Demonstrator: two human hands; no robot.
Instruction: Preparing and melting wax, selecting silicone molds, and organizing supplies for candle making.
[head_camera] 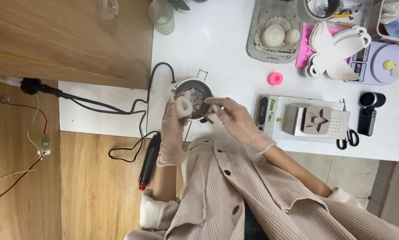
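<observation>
Scraping a mould over the pot

My left hand [175,126] grasps the white mould [184,107]; right hand [235,119] pinches the stick [204,116]; metal pot [192,95] holds chunks, still solid.

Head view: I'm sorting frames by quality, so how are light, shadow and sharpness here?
Head view: even, soft daylight; the white table is bright but not blown out; shadows are faint. The left hand, the right hand and the metal pot are reasonably sharp; slight wide-angle stretch towards the edges.
</observation>
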